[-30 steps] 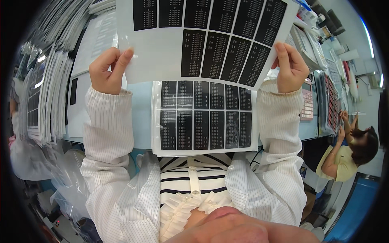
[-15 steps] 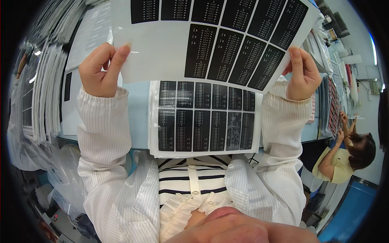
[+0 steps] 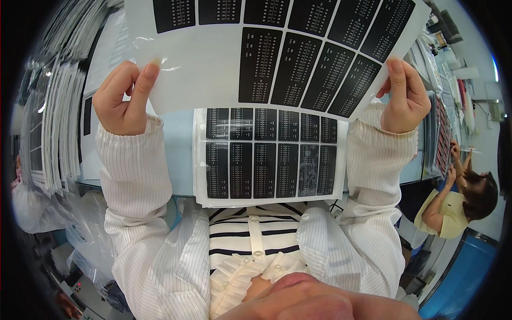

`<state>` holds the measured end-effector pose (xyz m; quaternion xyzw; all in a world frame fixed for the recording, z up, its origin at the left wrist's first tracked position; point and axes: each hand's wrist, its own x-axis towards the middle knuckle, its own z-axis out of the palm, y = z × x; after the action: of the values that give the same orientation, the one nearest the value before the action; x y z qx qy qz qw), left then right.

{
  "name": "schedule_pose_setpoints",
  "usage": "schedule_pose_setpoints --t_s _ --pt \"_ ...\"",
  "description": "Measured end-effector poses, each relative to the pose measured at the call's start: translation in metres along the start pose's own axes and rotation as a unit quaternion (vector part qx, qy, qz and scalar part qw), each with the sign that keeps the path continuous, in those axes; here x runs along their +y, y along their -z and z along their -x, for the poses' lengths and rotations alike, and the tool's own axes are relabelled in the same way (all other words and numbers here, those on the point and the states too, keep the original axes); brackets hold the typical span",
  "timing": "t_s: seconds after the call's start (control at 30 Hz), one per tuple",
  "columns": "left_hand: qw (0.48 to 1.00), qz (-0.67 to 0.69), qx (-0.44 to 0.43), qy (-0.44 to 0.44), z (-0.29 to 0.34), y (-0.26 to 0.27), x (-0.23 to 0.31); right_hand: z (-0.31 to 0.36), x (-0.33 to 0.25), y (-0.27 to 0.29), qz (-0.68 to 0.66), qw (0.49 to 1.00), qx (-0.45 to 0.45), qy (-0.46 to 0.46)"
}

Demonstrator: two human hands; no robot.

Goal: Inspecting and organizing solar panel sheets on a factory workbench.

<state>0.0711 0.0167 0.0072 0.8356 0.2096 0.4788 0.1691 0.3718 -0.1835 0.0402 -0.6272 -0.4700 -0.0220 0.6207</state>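
Observation:
A white sheet of black printed labels (image 3: pixel 197 69) is held up between my two hands, slightly bowed. My left hand (image 3: pixel 127 96) pinches its lower left edge, thumb on top. At the lower right edge, my right hand (image 3: pixel 402 95) pinches it the same way. The sheet's lower row has bare white at the left and black panels with small light marks at the right. Its top runs out of view. Below it, a stack of similar label sheets (image 3: pixel 266 198) lies on the table close to my body, partly covered by the raised sheet.
Tall piles of sheets (image 3: pixel 56 122) stand along the left, with clear plastic wrap (image 3: pixel 90 229) below them. More stacked sheets (image 3: pixel 441 133) are at the right. A person in a yellow top (image 3: pixel 442 213) works at the far right. The light blue tabletop (image 3: pixel 178 144) shows beside the stack.
The sheet has come slightly nearer and spread wider in view. My left hand has shifted left and a little down; my right hand has moved slightly right.

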Motion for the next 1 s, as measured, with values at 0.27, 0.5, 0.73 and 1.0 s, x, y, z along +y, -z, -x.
schedule_pose_setpoints --t_s 0.27,0.5,0.73,1.0 --pt "1.0 0.02 0.01 -0.003 0.0003 -0.0006 0.0009 0.0014 -0.0022 0.0001 0.028 0.999 0.0 0.017" --pt "1.0 0.023 0.015 -0.005 0.0019 -0.0003 -0.0025 0.0026 -0.0025 -0.0016 0.024 1.0 0.006 0.017" --pt "1.0 0.027 0.011 -0.006 0.0005 0.0004 -0.0013 0.0018 -0.003 -0.0012 0.017 1.0 0.005 0.011" --pt "1.0 0.02 0.024 -0.005 0.0017 0.0006 -0.0024 0.0027 -0.0037 -0.0018 0.014 1.0 -0.003 0.006"
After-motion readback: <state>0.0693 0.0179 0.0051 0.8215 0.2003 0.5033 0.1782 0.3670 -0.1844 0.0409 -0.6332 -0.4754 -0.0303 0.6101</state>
